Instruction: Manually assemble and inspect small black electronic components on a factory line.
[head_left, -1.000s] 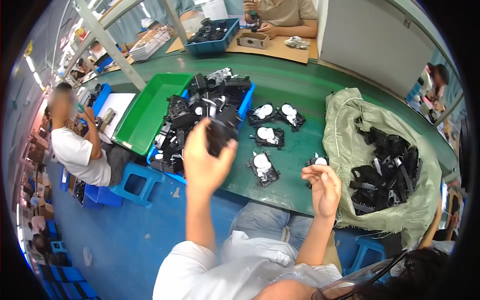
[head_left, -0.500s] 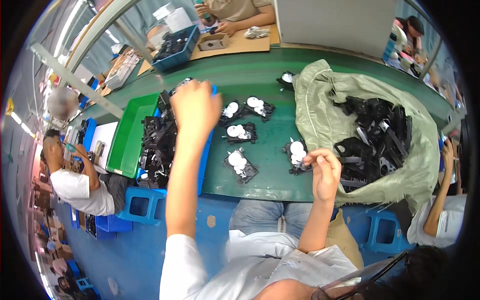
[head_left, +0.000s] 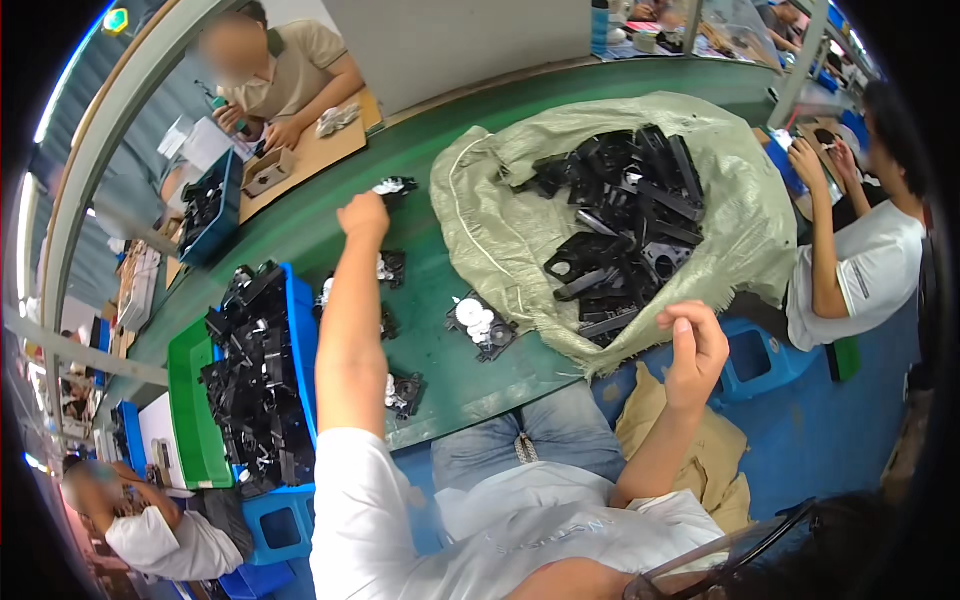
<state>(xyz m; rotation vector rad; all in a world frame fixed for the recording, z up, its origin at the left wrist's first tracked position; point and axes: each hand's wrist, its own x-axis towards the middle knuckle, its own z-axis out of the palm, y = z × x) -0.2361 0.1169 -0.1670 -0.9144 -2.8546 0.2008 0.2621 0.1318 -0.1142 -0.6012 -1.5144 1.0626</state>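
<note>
My left hand (head_left: 365, 215) reaches across the bench, back of the hand up. Its fingers are mostly hidden; just beyond them lies a black plastic mechanism with white gears (head_left: 395, 186), and whether they touch it is unclear. My right hand (head_left: 695, 348) hovers beside the near right rim of the woven sack, palm turned up, fingers loosely curled and apart, nothing in it. Another black mechanism with white round gears (head_left: 480, 325) lies on the green bench (head_left: 450, 385). A similar mechanism (head_left: 404, 394) sits near the front edge, and several more are partly covered by my left forearm.
A pale green woven sack (head_left: 470, 215) full of black plastic frames (head_left: 625, 215) stands on the right. At left, a blue bin (head_left: 302, 350) heaped with black parts adjoins a green tray (head_left: 190, 400). Co-workers sit across the bench and at both sides.
My view has swung to the right. My left hand has left the blue bin for the mechanism at the far side of the bench. My right hand has moved away from the mechanism beside the sack.
</note>
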